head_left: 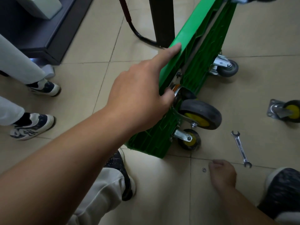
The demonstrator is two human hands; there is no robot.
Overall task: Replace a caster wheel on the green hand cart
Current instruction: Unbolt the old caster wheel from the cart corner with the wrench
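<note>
Left hand (139, 95): clasps the upper edge of the green hand cart (186, 30). The index finger lies straight along the rim and the thumb presses at the metal top plate of a caster wheel (201, 114). The other fingers are hidden behind the deck.

Right hand (222, 174): low over the floor (259, 38), fingers curled downward. Whether they hold anything cannot be told. A small washer (204, 170) lies just beside it on the tile.

Green hand cart: tipped on its side, ribbed underside facing right, lower corner on the floor.

Caster wheel: black tyre, yellow hub, against the underside beside the left thumb.

Other fitted casters: a smaller yellow-hubbed caster (189, 140) below it, touching the floor, and a grey caster (227, 67) further up the deck.

Loose caster (285, 111): on the floor at right, well apart from the cart, mounting plate turned left.

Wrench (241, 149): double open-ended, flat on the floor between the cart and the right hand.

Wearer's dark shoes (120, 159): one below the cart's corner, the other at lower right.

Second person's shoes (32, 125): at left.

Black post (162, 21): stands behind the cart.
</note>
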